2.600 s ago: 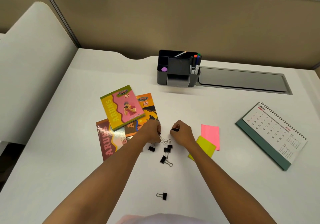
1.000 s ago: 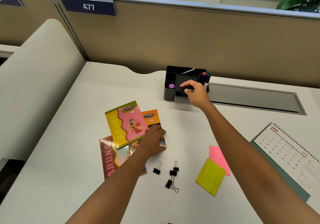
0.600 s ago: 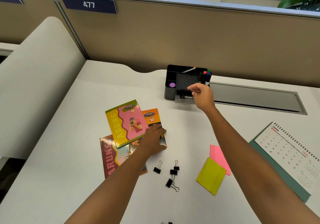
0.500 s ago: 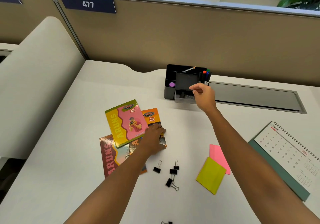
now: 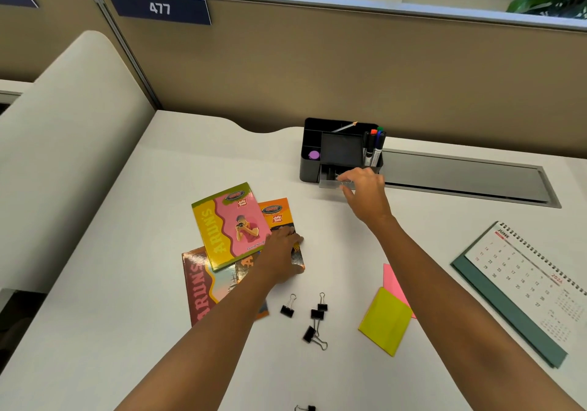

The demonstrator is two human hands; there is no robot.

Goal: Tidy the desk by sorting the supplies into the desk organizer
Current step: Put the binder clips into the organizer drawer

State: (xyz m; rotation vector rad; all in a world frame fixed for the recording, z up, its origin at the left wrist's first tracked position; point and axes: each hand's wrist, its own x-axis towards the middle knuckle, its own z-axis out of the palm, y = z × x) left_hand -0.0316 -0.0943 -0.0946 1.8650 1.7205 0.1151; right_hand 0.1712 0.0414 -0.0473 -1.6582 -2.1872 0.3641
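My right hand (image 5: 365,193) pinches something small, which I cannot identify, over the open drawer (image 5: 330,179) of the black plastic desk organizer (image 5: 309,169) at twelve o'clock. My left hand (image 5: 281,253) lies flat on the colourful notebooks (image 5: 228,226).

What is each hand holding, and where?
The right hand pinches a binder clip over the organizer's open drawer; which part cannot be told. The left hand holds nothing, resting flat on the notebooks.
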